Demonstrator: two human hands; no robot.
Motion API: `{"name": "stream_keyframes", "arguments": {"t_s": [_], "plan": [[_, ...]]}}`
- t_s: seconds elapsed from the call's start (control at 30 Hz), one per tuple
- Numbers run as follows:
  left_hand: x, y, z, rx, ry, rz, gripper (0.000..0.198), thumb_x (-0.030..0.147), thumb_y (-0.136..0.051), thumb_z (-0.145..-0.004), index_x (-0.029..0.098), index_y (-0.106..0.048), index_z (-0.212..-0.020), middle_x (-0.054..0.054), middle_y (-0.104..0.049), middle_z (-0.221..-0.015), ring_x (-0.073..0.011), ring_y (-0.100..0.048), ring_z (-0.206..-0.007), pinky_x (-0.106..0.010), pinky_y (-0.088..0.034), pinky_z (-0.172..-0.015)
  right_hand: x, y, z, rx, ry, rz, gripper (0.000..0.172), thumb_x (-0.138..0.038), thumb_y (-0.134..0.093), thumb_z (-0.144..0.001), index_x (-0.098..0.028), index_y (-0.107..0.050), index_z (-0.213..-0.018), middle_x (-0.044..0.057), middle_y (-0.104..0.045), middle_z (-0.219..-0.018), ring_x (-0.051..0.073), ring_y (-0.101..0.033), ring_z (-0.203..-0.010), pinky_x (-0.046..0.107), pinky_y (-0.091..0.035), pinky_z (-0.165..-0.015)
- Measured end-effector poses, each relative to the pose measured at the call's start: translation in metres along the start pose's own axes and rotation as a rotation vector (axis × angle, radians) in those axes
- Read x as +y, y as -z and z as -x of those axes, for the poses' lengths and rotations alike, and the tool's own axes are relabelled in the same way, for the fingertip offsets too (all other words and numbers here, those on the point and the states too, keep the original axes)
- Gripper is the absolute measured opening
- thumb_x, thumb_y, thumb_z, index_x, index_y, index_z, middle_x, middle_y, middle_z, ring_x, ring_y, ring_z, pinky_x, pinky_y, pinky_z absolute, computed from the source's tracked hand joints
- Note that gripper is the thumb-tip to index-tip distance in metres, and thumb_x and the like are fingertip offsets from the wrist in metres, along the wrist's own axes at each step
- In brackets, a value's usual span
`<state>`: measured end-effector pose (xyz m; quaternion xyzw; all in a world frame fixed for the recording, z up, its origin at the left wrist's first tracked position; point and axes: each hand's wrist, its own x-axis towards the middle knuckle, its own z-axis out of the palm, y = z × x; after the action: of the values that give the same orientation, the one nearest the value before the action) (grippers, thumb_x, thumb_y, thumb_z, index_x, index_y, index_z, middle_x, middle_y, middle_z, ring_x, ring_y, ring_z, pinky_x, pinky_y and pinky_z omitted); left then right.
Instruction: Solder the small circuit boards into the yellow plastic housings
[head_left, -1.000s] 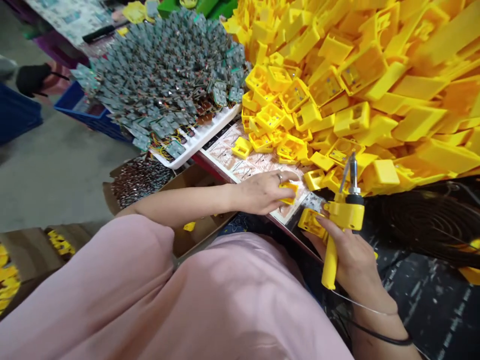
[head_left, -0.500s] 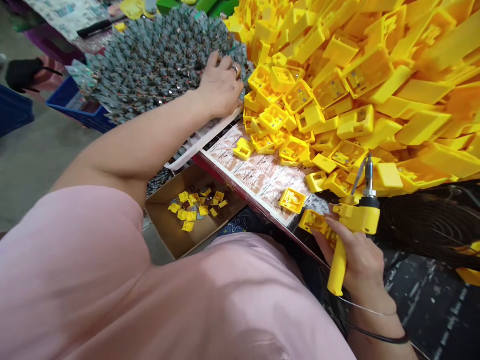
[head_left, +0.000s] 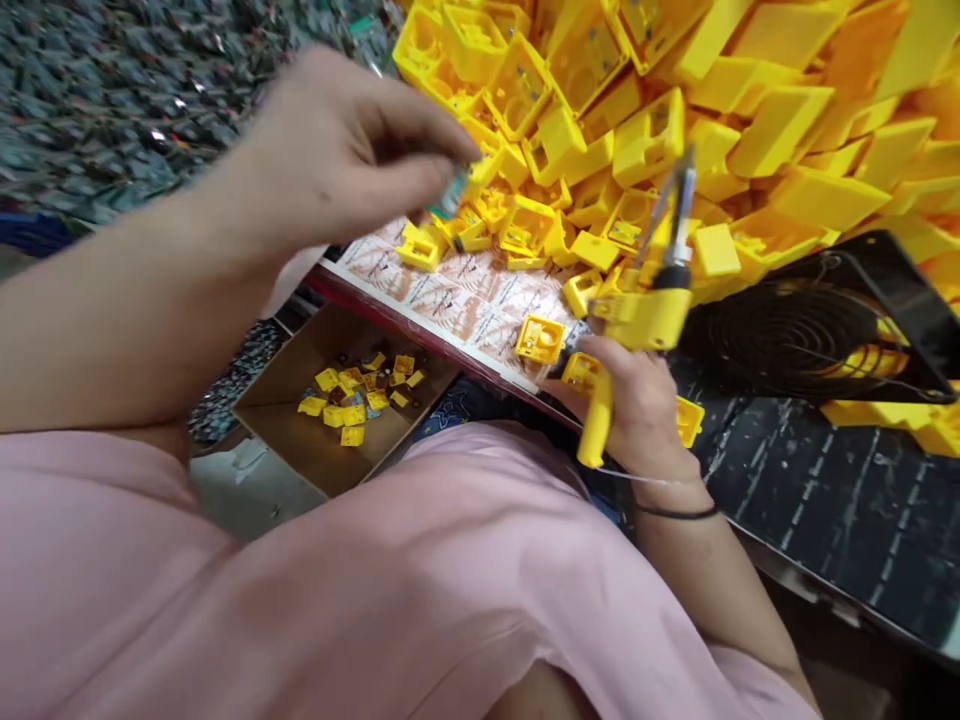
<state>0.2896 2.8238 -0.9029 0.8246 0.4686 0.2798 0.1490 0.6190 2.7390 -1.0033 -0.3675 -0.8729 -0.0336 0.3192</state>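
Note:
My left hand [head_left: 337, 160] is closed in a pinch on a small green circuit board [head_left: 450, 194], held above the near edge of a heap of yellow plastic housings [head_left: 780, 130]. My right hand [head_left: 637, 405] is wrapped round a yellow soldering gun [head_left: 646, 320], its metal tip pointing up and away, blurred. By the right fingers is an open yellow housing [head_left: 581, 370]; whether they grip it too I cannot tell. Just left of it, another open housing [head_left: 540, 341] lies on the patterned board [head_left: 457, 290].
A wide heap of grey-green parts [head_left: 150, 120] fills the upper left. Below the table edge stands a cardboard box [head_left: 277, 400] with several yellow housings inside. A black fan [head_left: 787, 320] sits at the right, beside a dark scuffed surface [head_left: 817, 500].
My left hand has come away from the grey-green heap toward me and right, now with a small circuit board in it. The view has shifted; my right hand still holds the soldering gun.

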Motion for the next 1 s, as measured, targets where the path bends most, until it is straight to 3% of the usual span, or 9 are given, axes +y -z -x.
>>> {"name": "stream_keyframes", "arguments": {"t_s": [0.07,0.13,0.27,0.37,0.47,0.57,0.7,0.9,1.0], "plan": [[0.018,-0.035,0.005,0.01,0.167,0.193,0.035,0.041,-0.064,-0.089,0.017,-0.079,-0.108,-0.001,-0.068,-0.075,-0.0084,-0.051,-0.061,-0.029,-0.042,-0.057,-0.005,-0.009,-0.014,-0.073,0.047,0.048,0.035,-0.028,-0.06,-0.103,-0.022,-0.048,-0.135,0.003,-0.068,-0.092,0.022,-0.071,-0.089,0.039,-0.057,-0.095],[0.024,-0.065,0.016,0.04,0.238,0.241,0.039,0.044,-0.061,-0.088,0.015,-0.078,-0.108,-0.002,-0.069,-0.074,-0.0096,-0.053,-0.059,-0.029,-0.042,-0.057,-0.007,-0.012,-0.02,-0.106,0.068,0.067,0.03,-0.027,-0.053,-0.106,-0.021,-0.047,-0.135,0.003,-0.066,-0.091,0.02,-0.068,-0.084,0.036,-0.056,-0.093],[0.017,-0.096,0.051,-0.102,0.212,-0.149,0.041,0.049,-0.055,-0.094,0.018,-0.078,-0.107,-0.007,-0.075,-0.088,-0.024,-0.068,-0.088,-0.044,-0.052,-0.087,-0.005,-0.005,-0.011,-0.074,0.075,0.043,0.032,-0.034,-0.059,-0.104,-0.021,-0.05,-0.132,0.0,-0.061,-0.08,0.019,-0.063,-0.073,0.034,-0.056,-0.088],[0.018,-0.094,0.065,-0.207,0.171,-0.399,0.041,0.05,-0.053,-0.097,0.021,-0.078,-0.111,-0.012,-0.072,-0.128,-0.0379,-0.06,-0.123,-0.058,-0.042,-0.103,-0.001,0.001,-0.003,-0.067,0.053,0.008,0.039,-0.035,-0.063,-0.102,-0.021,-0.05,-0.136,0.0,-0.064,-0.082,0.021,-0.067,-0.077,0.038,-0.056,-0.094],[0.025,-0.086,0.059,-0.279,0.084,-0.388,0.046,0.041,-0.049,-0.098,0.022,-0.067,-0.136,-0.011,-0.057,-0.153,-0.0372,-0.051,-0.137,-0.056,-0.038,-0.111,-0.001,0.005,-0.001,-0.015,0.033,-0.017,0.045,-0.033,-0.07,-0.098,-0.022,-0.05,-0.137,0.003,-0.071,-0.095,0.023,-0.073,-0.09,0.039,-0.057,-0.097],[0.028,-0.089,0.044,-0.317,0.111,-0.339,0.051,0.041,-0.051,-0.095,0.02,-0.064,-0.138,-0.011,-0.066,-0.137,-0.0353,-0.057,-0.129,-0.051,-0.04,-0.109,-0.002,0.008,0.001,0.079,0.029,-0.01,0.046,-0.027,-0.076,-0.093,-0.021,-0.053,-0.132,0.008,-0.076,-0.108,0.023,-0.076,-0.095,0.037,-0.06,-0.092],[0.025,-0.104,0.031,-0.332,0.173,-0.357,0.035,0.042,-0.055,-0.092,0.018,-0.074,-0.109,-0.01,-0.071,-0.11,-0.0344,-0.063,-0.115,-0.05,-0.043,-0.103,-0.003,0.015,0.009,0.187,0.016,-0.004,0.046,-0.022,-0.083,-0.087,-0.022,-0.059,-0.126,0.006,-0.078,-0.104,0.022,-0.078,-0.092,0.033,-0.063,-0.084],[0.017,-0.103,0.027,-0.452,0.078,-0.319,0.029,0.039,-0.062,-0.091,0.019,-0.072,-0.109,-0.008,-0.071,-0.111,-0.0305,-0.063,-0.112,-0.044,-0.045,-0.099,-0.001,0.018,0.011,0.124,0.045,0.048,0.039,-0.023,-0.082,-0.088,-0.02,-0.062,-0.12,0.005,-0.079,-0.099,0.018,-0.075,-0.076,0.03,-0.062,-0.075],[0.016,-0.101,0.025,-0.509,-0.005,-0.343,0.02,0.032,-0.061,-0.09,0.018,-0.073,-0.096,-0.008,-0.071,-0.11,-0.0301,-0.062,-0.114,-0.043,-0.045,-0.098,-0.001,0.014,0.009,0.125,0.06,0.054,0.036,-0.023,-0.081,-0.089,-0.018,-0.062,-0.119,0.004,-0.077,-0.093,0.016,-0.072,-0.072,0.029,-0.06,-0.074]]}}
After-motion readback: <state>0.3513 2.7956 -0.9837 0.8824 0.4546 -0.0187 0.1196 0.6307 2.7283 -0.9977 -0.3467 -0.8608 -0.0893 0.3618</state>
